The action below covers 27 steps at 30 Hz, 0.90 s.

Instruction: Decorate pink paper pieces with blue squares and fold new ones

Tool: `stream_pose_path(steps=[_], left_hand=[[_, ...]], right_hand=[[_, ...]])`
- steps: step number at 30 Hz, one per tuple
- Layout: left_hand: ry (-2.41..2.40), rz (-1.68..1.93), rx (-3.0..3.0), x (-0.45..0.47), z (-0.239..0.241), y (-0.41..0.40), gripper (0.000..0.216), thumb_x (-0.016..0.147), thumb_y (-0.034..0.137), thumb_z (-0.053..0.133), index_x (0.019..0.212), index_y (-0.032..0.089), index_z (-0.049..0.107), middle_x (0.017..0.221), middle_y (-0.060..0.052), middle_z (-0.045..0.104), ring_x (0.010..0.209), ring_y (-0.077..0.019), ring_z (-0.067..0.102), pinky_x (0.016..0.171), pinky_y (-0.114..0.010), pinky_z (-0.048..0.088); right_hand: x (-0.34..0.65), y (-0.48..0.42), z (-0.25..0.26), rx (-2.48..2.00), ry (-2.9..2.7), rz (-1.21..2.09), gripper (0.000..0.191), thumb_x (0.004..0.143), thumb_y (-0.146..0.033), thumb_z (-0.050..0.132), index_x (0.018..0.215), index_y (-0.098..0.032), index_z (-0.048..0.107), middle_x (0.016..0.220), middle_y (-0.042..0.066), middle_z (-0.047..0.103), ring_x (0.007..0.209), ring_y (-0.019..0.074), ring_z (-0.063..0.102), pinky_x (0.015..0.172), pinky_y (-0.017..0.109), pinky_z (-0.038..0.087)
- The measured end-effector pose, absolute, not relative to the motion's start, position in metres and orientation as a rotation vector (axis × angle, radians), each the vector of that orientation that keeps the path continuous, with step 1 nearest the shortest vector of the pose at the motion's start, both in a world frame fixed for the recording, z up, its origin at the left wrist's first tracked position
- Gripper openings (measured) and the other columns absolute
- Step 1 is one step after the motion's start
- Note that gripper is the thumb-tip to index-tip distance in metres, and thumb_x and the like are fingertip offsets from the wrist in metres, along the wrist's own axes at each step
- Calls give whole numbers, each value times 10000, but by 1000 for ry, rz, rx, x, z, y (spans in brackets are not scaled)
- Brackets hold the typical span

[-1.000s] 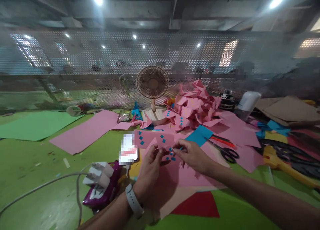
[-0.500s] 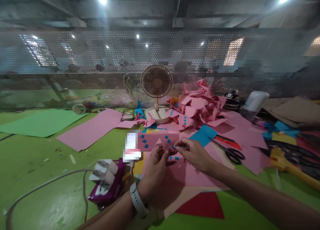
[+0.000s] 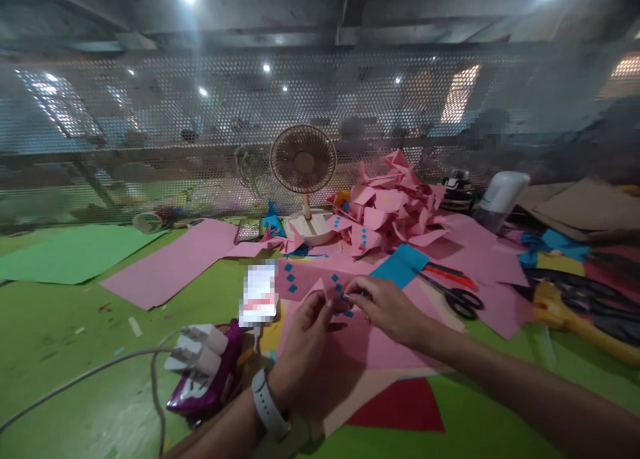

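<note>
Over the table, the left hand pinches folded pink paper; the right hand, fingertips together near blue diamonds, hold unclear. Uneven pressure could crease it.

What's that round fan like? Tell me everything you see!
The desk fan looks beige-brown, maybe plastic. Its round head has a cage of thin ribs with a plain cap in the middle. A short stem joins it to a wide, pale base. It stands upright on the green table, before a screen full of holes. Pink papers crowd its base, maybe touching. I can't tell if it's spinning.
</note>
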<state>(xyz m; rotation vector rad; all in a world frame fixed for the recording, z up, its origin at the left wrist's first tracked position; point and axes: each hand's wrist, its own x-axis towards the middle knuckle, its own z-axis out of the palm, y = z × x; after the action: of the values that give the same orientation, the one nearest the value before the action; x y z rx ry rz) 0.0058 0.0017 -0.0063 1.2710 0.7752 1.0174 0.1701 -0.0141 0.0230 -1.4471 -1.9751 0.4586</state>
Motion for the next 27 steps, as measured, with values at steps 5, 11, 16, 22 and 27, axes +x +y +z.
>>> stream_pose_path(steps=[5, 11, 16, 22, 27], left_hand=[[774, 1018, 1237, 6, -5, 1, 238, 781, 406, 612, 836, 175, 600, 894, -59, 649, 835, -189, 620, 730, -333, 518], [758, 1003, 1211, 7, -5, 1, 275, 755, 427, 635, 852, 172, 600, 923, -77, 653, 904, -214, 612, 744, -348, 523], [756, 1020, 1163, 9, -4, 1, 282, 691, 400, 700, 812, 172, 586, 879, -62, 649, 899, -226, 613, 739, -359, 526], [790, 1067, 1078, 10, -5, 1, 310, 604, 324, 772, 744, 166, 545, 761, -15, 631, 797, -197, 631, 718, -340, 527], [787, 1061, 1076, 9, -4, 0, 305, 625, 332, 759, 732, 168, 525, 762, -10, 646, 764, -178, 636, 728, -332, 523]], right_hand=[[170, -13, 22, -1476, -1987, 429, 147, 852, -184, 465, 839, -175, 612, 798, 21, 660, 712, 134, 571, 627, 234, 379], [168, -14, 20, -1473, -1952, 433, 136, 843, -176, 477, 844, -174, 613, 817, 29, 671, 723, 138, 582, 630, 233, 389], [166, -15, 20, -1491, -1930, 425, 134, 835, -164, 483, 858, -167, 615, 840, 44, 679, 763, 154, 601, 666, 245, 410], [163, -17, 17, -1497, -1933, 401, 127, 834, -164, 489, 853, -173, 614, 852, 44, 683, 780, 162, 609, 680, 255, 414], [159, -20, 13, -1506, -1954, 321, 135, 853, -185, 473, 861, -175, 608, 845, 41, 673, 771, 164, 602, 684, 265, 410]])
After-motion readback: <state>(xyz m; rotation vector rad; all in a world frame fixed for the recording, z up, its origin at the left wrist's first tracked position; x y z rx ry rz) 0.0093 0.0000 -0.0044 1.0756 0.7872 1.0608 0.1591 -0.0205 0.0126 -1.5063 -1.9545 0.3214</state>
